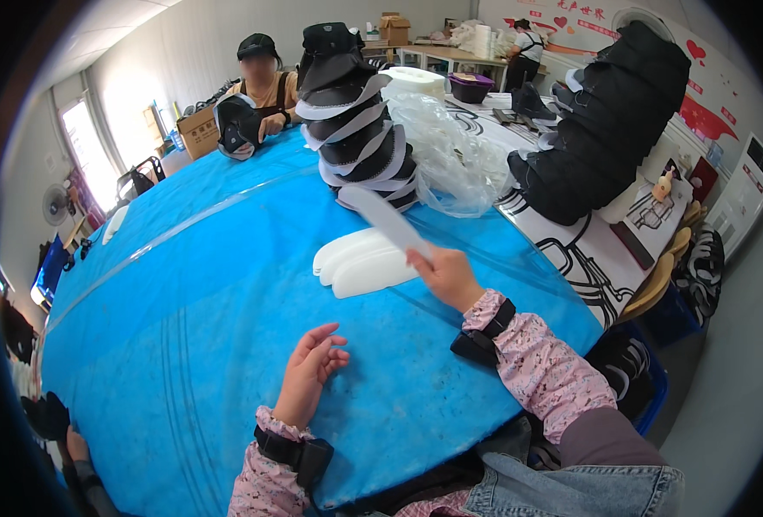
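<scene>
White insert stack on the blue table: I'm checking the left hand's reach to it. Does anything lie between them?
Nothing visible does. The left hand rests empty on the blue table, with only bare tabletop up to the white insert stack. The right hand holds one white strip off to the side.

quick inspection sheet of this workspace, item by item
surface: round table under a blue plastic cover, mostly bare near the person
job's things: curved white insert pinched in the right hand; small pile of white inserts lying beside it; tall stack of black caps behind
clutter: crumpled clear plastic bag; second heap of black caps on the next table
grippers: right hand closed on the insert; left hand open, fingers loosely curled, holding nothing
cables: nothing seen
surroundings: co-worker across the table handling a black cap; another person at a far bench; cardboard boxes; floor fan at the left
</scene>
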A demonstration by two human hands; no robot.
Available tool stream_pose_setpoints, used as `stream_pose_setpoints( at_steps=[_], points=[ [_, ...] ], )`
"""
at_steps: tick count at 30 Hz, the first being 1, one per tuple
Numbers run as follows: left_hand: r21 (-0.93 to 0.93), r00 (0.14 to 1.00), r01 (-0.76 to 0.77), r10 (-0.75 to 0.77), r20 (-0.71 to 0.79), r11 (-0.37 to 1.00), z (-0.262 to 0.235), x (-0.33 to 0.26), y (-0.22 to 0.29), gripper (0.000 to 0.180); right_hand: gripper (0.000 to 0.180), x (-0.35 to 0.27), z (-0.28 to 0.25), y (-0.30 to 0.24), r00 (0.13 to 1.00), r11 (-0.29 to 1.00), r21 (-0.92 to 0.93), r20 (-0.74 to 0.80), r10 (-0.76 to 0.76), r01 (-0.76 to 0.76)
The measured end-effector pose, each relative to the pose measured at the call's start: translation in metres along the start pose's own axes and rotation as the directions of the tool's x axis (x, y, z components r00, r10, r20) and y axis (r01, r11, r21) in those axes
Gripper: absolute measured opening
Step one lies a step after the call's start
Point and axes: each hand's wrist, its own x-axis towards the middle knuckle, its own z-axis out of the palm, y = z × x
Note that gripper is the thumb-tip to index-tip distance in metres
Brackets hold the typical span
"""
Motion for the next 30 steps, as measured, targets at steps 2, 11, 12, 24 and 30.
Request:
stream_pose_setpoints(
  at_steps=[2,11,12,24,30],
  points=[
    [0.0,1.0,0.003,-0.003,0.017,1.0,0.007,0.003,0.001,0.032,0.032,-0.004,0.005,0.022,0.998,0.996,-0.083,0.05,-0.038,0.042],
    [0.013,1.0,0.003,-0.003,0.0,1.0,0.006,0.0,0.002,0.029,0.039,-0.003,0.009,0.017,0.988,0.986,-0.157,0.145,-0.042,0.064],
    [0.009,1.0,0.003,-0.003,0.006,1.0,0.006,0.001,0.002,0.029,0.039,-0.005,0.011,0.021,0.978,0.983,-0.169,0.207,-0.035,0.071],
    [-0.022,1.0,0.007,-0.007,0.008,1.0,0.005,0.0,0.003,0.026,0.045,-0.005,0.01,0.019,0.967,0.984,-0.177,0.251,0.048,-0.003],
    [-0.02,1.0,0.008,-0.008,0.006,1.0,0.006,-0.001,0.003,0.026,0.047,-0.003,0.005,0.013,0.951,0.983,-0.178,0.295,0.098,-0.046]
  ],
)
